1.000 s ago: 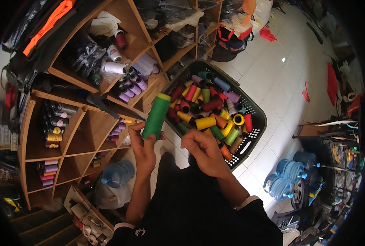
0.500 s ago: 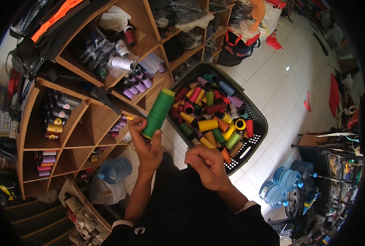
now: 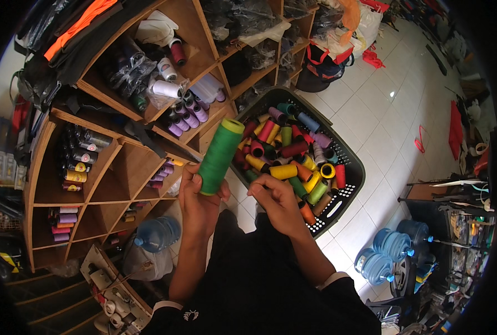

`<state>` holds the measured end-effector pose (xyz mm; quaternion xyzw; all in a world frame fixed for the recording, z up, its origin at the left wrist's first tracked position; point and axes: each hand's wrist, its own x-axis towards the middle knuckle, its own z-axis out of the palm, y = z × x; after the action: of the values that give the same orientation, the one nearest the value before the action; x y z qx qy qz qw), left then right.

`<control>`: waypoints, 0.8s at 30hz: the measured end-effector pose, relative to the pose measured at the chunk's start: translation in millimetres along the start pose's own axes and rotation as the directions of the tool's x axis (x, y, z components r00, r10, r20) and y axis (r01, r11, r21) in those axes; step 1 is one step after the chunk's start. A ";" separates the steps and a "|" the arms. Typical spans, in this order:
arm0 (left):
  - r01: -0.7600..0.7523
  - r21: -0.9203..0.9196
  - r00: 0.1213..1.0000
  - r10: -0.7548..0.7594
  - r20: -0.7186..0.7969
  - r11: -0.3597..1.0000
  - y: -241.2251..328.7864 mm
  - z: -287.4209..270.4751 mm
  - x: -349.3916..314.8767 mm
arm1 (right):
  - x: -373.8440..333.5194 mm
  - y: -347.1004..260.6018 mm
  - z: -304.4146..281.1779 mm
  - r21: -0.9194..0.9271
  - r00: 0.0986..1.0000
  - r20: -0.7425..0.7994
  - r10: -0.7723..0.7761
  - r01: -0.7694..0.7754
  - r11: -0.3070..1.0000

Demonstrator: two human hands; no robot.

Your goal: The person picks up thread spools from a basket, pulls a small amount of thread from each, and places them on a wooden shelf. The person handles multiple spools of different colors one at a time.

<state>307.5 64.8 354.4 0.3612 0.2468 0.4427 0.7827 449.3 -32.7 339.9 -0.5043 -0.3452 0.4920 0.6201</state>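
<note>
A large green thread spool (image 3: 220, 157) with a yellow-green end stands tilted in my left hand (image 3: 200, 202), whose fingers wrap round its lower end. Just to the right, my right hand (image 3: 277, 204) is closed in a pinch, thumb against forefinger. What it pinches, if anything, is too small to make out. Beyond my hands a dark plastic basket (image 3: 346, 204) with a perforated rim is heaped with thread spools in many colours; a yellow spool (image 3: 283, 172) and a light green spool (image 3: 317, 191) lie near its front.
On the left rise wooden cubby shelves (image 3: 114, 202) holding purple spools (image 3: 188, 119) and other thread. A blue water jug (image 3: 157, 233) stands by them; several more jugs (image 3: 374, 265) are at right on the tiled floor (image 3: 371, 106). Bags (image 3: 326, 61) sit at the back.
My left hand has turned the green spool slightly and shifted its grip lower round it. My right hand has moved up and a little left, closer to the spool.
</note>
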 end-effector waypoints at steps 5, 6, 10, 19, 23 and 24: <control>0.054 0.092 0.987 -0.067 0.147 0.994 2.3 3.8 -4.6 | 22.1 4.8 -2.2 0.120 0.983 0.170 0.066 -0.087 0.989; 0.029 0.193 0.985 -0.062 0.164 0.981 6.8 5.5 -6.5 | 33.7 7.9 -9.5 0.104 0.949 0.313 0.029 -0.065 0.993; -0.081 0.459 0.963 -0.049 0.265 0.885 31.1 16.8 -11.9 | 78.4 -16.2 -34.9 -0.080 0.738 0.651 0.178 -0.166 0.983; -0.362 0.750 0.932 0.205 0.299 0.553 18.9 10.7 -4.3 | 95.6 -111.7 -5.2 -0.651 0.754 0.656 -0.035 0.589 0.478; -0.408 0.653 0.897 0.412 0.159 0.638 13.2 11.8 3.2 | 65.6 -93.8 21.7 -0.669 0.812 0.399 -0.427 0.576 0.470; -0.435 0.636 0.879 0.453 0.147 0.638 11.7 11.3 5.3 | 59.5 -90.1 28.0 -0.665 0.827 0.288 -0.482 0.535 0.521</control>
<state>312.1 69.5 370.2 0.6538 0.2989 0.5114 0.4709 463.5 31.7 429.9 -0.5659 -0.6622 0.1289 0.4740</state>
